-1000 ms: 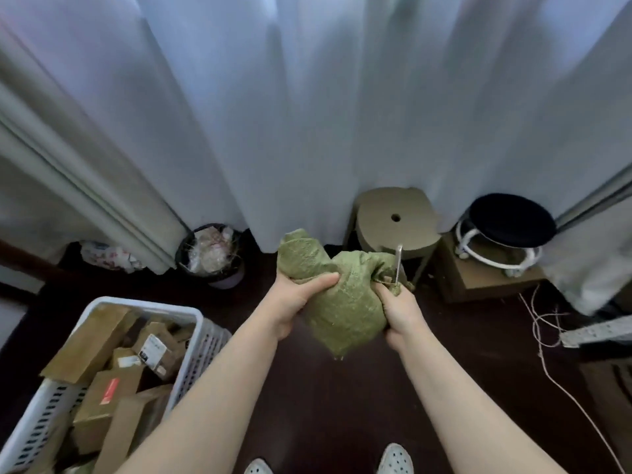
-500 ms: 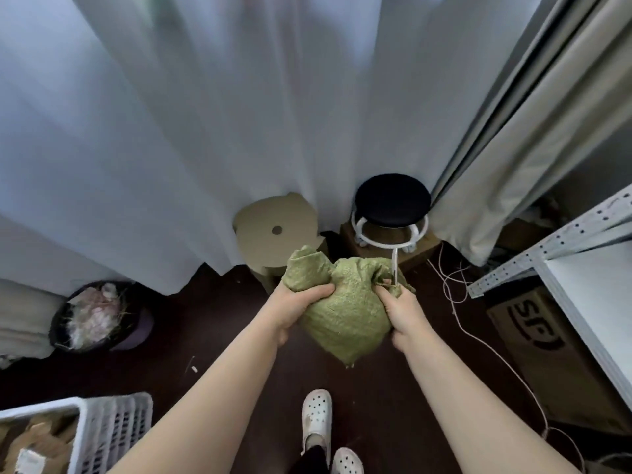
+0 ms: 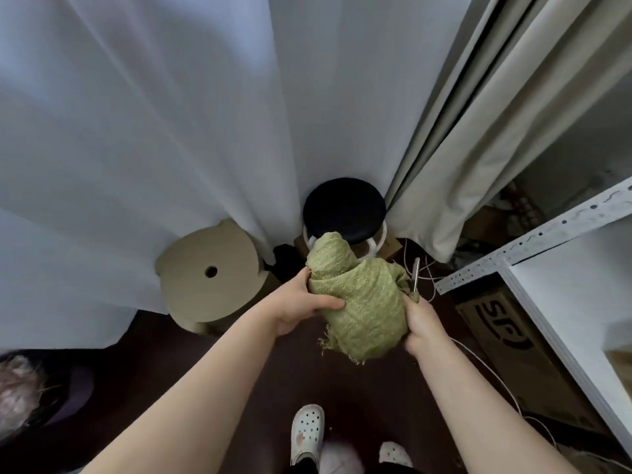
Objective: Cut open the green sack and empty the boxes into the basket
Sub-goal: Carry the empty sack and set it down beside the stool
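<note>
Beyond and to the left of the hands stands a beige round stool with a hole in its seat. The left hand grips the near left side of the green sack, thumb laid across the weave. The sack hangs bunched between the two hands above the dark floor, with a frayed edge dangling below. Just past it is a black stool. The right hand clutches the sack's right side, and a thin metal blade sticks up from that hand; how the fingers hold it is hidden. To the right of that hand lie a printed cardboard box and a white shelf.

The basket and the boxes are out of view. The sack looks slack and light, so cutting seems done and emptying likely finished. The next move calls for laying the sack and blade down safely, the blade's point kept away from the left hand.
</note>
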